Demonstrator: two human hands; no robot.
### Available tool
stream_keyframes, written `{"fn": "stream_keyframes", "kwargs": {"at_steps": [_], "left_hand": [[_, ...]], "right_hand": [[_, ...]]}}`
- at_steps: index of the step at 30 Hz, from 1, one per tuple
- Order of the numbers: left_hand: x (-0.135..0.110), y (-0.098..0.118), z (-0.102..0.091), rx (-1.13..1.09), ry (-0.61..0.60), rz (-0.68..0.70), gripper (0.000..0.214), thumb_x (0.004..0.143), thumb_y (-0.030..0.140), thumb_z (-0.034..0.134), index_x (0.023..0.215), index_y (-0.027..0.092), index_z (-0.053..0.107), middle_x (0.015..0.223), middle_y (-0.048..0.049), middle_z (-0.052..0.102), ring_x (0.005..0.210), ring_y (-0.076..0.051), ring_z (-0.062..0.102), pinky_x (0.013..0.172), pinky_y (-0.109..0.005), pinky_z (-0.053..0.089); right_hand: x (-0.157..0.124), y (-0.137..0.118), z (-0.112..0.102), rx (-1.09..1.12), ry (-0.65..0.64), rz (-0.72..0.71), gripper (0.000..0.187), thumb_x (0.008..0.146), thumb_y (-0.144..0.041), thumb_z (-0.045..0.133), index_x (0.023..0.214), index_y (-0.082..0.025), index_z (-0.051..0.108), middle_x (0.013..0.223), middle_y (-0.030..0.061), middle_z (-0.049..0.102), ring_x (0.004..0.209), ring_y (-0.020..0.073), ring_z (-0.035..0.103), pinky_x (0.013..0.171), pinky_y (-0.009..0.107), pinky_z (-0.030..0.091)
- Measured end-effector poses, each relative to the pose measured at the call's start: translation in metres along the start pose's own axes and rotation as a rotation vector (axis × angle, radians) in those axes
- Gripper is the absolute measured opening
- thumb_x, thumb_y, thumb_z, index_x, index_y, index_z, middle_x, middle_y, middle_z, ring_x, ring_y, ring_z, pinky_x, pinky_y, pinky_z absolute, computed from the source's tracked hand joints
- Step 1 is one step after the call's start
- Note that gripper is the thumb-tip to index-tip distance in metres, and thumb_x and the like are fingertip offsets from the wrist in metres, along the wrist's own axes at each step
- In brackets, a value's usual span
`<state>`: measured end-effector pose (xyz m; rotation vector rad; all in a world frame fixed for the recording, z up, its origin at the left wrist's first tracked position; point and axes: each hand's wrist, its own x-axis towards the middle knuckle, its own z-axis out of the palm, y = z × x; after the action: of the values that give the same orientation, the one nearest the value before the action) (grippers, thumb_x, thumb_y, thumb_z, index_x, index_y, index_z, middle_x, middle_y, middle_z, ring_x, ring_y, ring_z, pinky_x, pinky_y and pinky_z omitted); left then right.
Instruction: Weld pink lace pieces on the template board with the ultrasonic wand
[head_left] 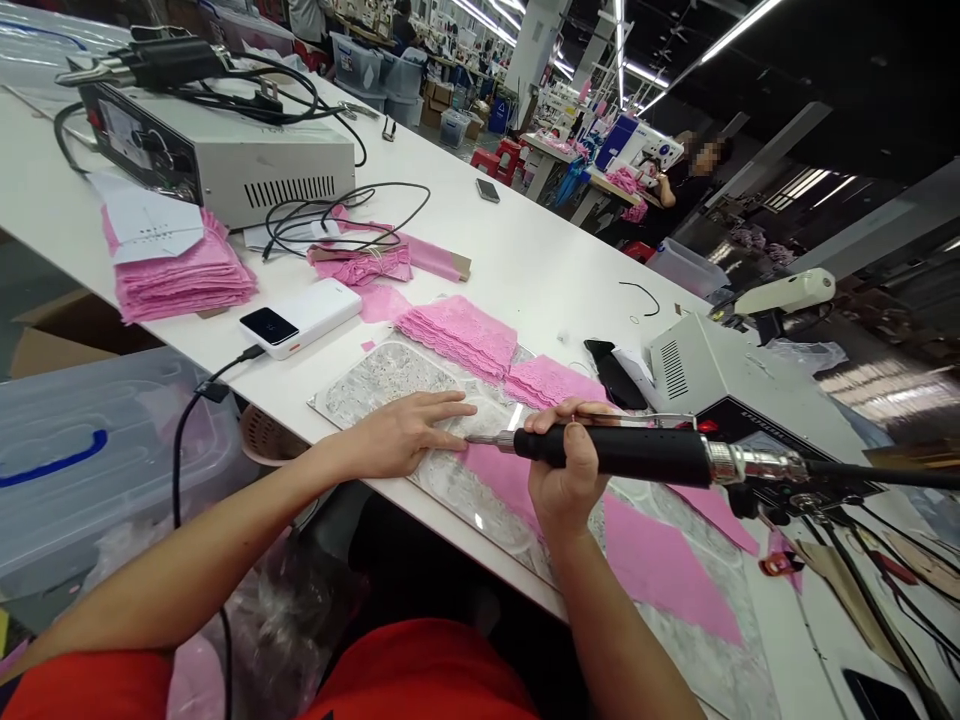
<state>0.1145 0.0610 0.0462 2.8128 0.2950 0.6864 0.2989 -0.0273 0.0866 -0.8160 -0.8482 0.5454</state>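
Note:
My right hand [564, 462] is closed round the black handle of a cutting tool [645, 455], whose metal tip points left at a strip of pink lace fabric [510, 478]. The strip lies on a clear glass plate [390, 378] on the white table [525, 260]. My left hand [409, 430] lies flat on the plate with fingers stretched out, its fingertips right beside the tool tip, pressing the fabric edge. The tool's cable runs off to the right.
Stacks of pink lace pieces [459, 335] lie beyond the plate, another pile [180, 275] at far left. A white power bank [300, 317], a grey control box [217, 150] and a second white unit [720, 375] stand nearby. A person [694, 175] sits at a far machine.

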Motion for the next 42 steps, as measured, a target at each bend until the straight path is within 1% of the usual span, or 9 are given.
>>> {"fn": "stream_keyframes", "kwargs": {"at_steps": [11, 15, 18, 22, 26, 30, 33, 39, 42], "left_hand": [[0.001, -0.002, 0.000, 0.023, -0.010, 0.013, 0.049, 0.079, -0.004, 0.050, 0.112, 0.025, 0.070, 0.142, -0.0062, 0.051, 0.135, -0.029, 0.042, 0.107, -0.044, 0.044], [0.000, -0.003, -0.002, 0.007, 0.003, 0.016, 0.046, 0.083, -0.001, 0.048, 0.113, 0.025, 0.070, 0.141, -0.0063, 0.052, 0.135, -0.029, 0.042, 0.106, -0.045, 0.045], [0.001, -0.004, -0.007, -0.036, 0.016, 0.020, 0.047, 0.083, 0.000, 0.044, 0.115, 0.025, 0.068, 0.140, -0.0059, 0.053, 0.135, -0.026, 0.043, 0.106, -0.043, 0.045], [0.014, 0.003, -0.011, -0.070, -0.001, 0.062, 0.044, 0.087, 0.004, 0.043, 0.120, 0.023, 0.064, 0.134, -0.0063, 0.058, 0.132, -0.025, 0.046, 0.106, -0.043, 0.045], [0.037, 0.014, -0.001, -0.037, -0.059, 0.142, 0.037, 0.091, 0.012, 0.043, 0.122, 0.021, 0.063, 0.132, -0.0063, 0.060, 0.131, -0.027, 0.047, 0.106, -0.046, 0.043], [0.052, 0.016, 0.015, -0.005, -0.096, 0.172, 0.033, 0.095, 0.018, 0.042, 0.119, 0.019, 0.065, 0.130, -0.0063, 0.062, 0.130, -0.029, 0.048, 0.104, -0.048, 0.043], [0.054, 0.015, 0.020, 0.004, -0.123, 0.163, 0.034, 0.098, 0.022, 0.041, 0.124, 0.020, 0.062, 0.129, -0.0063, 0.062, 0.132, -0.030, 0.046, 0.105, -0.049, 0.040], [0.054, 0.017, 0.019, 0.005, -0.163, 0.123, 0.035, 0.100, 0.029, 0.040, 0.126, 0.020, 0.061, 0.135, -0.0061, 0.058, 0.132, -0.031, 0.045, 0.107, -0.050, 0.036], [0.055, 0.017, 0.019, 0.021, -0.167, 0.123, 0.035, 0.100, 0.031, 0.040, 0.127, 0.022, 0.060, 0.136, -0.0054, 0.057, 0.134, -0.029, 0.043, 0.109, -0.048, 0.035]], "right_hand": [[-0.001, 0.001, 0.000, -0.005, -0.028, 0.023, 0.015, 0.077, -0.026, 0.059, 0.084, -0.024, 0.046, 0.081, -0.0052, 0.048, 0.060, 0.0072, 0.055, 0.062, 0.029, 0.051], [0.005, -0.006, -0.001, 0.007, 0.007, 0.016, 0.016, 0.077, -0.026, 0.059, 0.087, -0.024, 0.047, 0.083, -0.0049, 0.048, 0.060, 0.0066, 0.054, 0.064, 0.030, 0.051], [0.020, -0.021, -0.010, 0.011, 0.059, -0.035, 0.015, 0.078, -0.026, 0.059, 0.088, -0.024, 0.048, 0.084, -0.0049, 0.049, 0.060, 0.0065, 0.053, 0.064, 0.029, 0.051], [0.040, -0.036, -0.032, -0.036, 0.121, -0.103, 0.013, 0.077, -0.024, 0.061, 0.085, -0.022, 0.051, 0.079, -0.0051, 0.052, 0.059, 0.0070, 0.054, 0.062, 0.028, 0.050], [0.043, -0.029, -0.048, -0.023, 0.161, -0.105, 0.013, 0.077, -0.023, 0.062, 0.085, -0.021, 0.052, 0.070, -0.0059, 0.053, 0.059, 0.0083, 0.055, 0.061, 0.027, 0.049], [0.037, -0.019, -0.048, -0.015, 0.149, -0.075, 0.015, 0.078, -0.025, 0.063, 0.087, -0.022, 0.052, 0.069, -0.0060, 0.054, 0.059, 0.0088, 0.056, 0.061, 0.028, 0.050], [0.036, -0.016, -0.046, -0.014, 0.125, -0.055, 0.017, 0.077, -0.026, 0.063, 0.088, -0.023, 0.050, 0.072, -0.0058, 0.054, 0.059, 0.0088, 0.056, 0.061, 0.028, 0.051], [0.039, -0.015, -0.046, -0.008, 0.120, -0.047, 0.017, 0.077, -0.026, 0.064, 0.087, -0.022, 0.051, 0.075, -0.0050, 0.054, 0.060, 0.0081, 0.055, 0.060, 0.028, 0.051], [0.040, -0.014, -0.046, 0.004, 0.101, -0.055, 0.016, 0.077, -0.024, 0.064, 0.087, -0.022, 0.053, 0.075, -0.0047, 0.054, 0.060, 0.0087, 0.056, 0.059, 0.028, 0.050]]}}
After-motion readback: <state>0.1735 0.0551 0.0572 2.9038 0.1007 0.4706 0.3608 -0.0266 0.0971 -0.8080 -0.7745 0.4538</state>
